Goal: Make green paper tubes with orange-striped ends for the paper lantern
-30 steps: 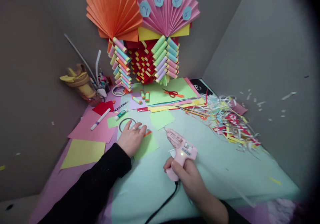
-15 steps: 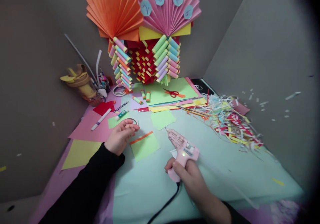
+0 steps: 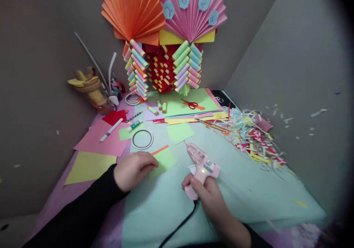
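My right hand [image 3: 211,194] is wrapped round the handle of a pink glue gun [image 3: 203,166]. Its metal tip points up and left above the table, and a small light glows on its side. My left hand [image 3: 136,170] hovers at a light green paper square [image 3: 164,163] with an orange strip [image 3: 160,150] along its far edge. The fingers there are curled together over the square's left part; what lies between them is hidden. Just beyond that hand a roll of narrow tape [image 3: 142,139] lies flat. Another light green paper piece [image 3: 180,133] rests past the gun's tip.
Shredded paper strips [image 3: 251,133] are heaped at the right. Red scissors [image 3: 190,104] lie on stacked coloured sheets, beside small paper tubes [image 3: 165,107]. A glue stick [image 3: 134,126] and marker [image 3: 111,130] lie at the left. The gun's black cord [image 3: 179,224] trails toward me.
My left hand has moved from the tape roll toward me, to the green square with the orange strip. The roll now shows uncovered. My right hand keeps the glue gun in nearly the same place.
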